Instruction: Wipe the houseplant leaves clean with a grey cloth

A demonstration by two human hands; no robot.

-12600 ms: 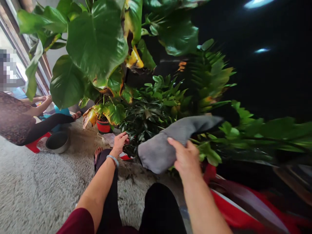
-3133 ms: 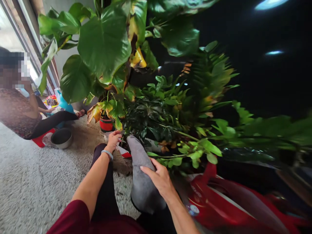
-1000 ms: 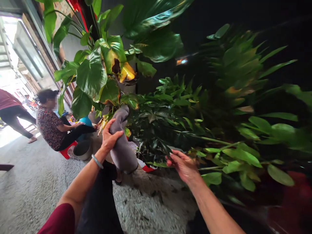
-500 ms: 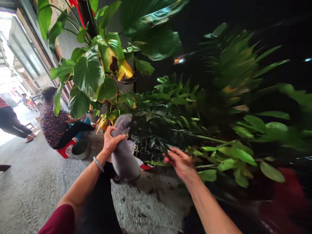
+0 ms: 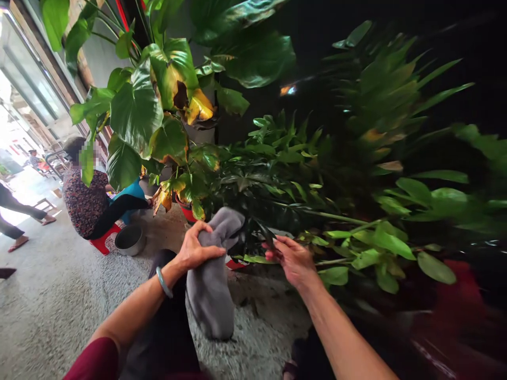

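My left hand (image 5: pixel 196 250) grips a grey cloth (image 5: pixel 212 287) near its top; the rest of the cloth hangs down over my dark trouser leg. The cloth's upper end touches the dark green leaves of a low potted plant (image 5: pixel 269 184). My right hand (image 5: pixel 291 258) pinches a dark leaf (image 5: pixel 266 236) of that plant between thumb and fingers, just right of the cloth. A silver bangle (image 5: pixel 162 274) sits on my left wrist.
A big-leaved plant (image 5: pixel 138 111) with yellowing leaves stands behind in a red pot (image 5: pixel 186 211). At left a person (image 5: pixel 89 198) sits on a red stool (image 5: pixel 102 243) beside a metal bowl (image 5: pixel 129 240). Rough grey floor (image 5: pixel 51 301) spreads left. Something red (image 5: pixel 455 295) lies low right.
My left hand has lowered the cloth and brought it right, against the plant's leaves. My right hand holds the same leaf, barely shifted. The view has tilted slightly down.
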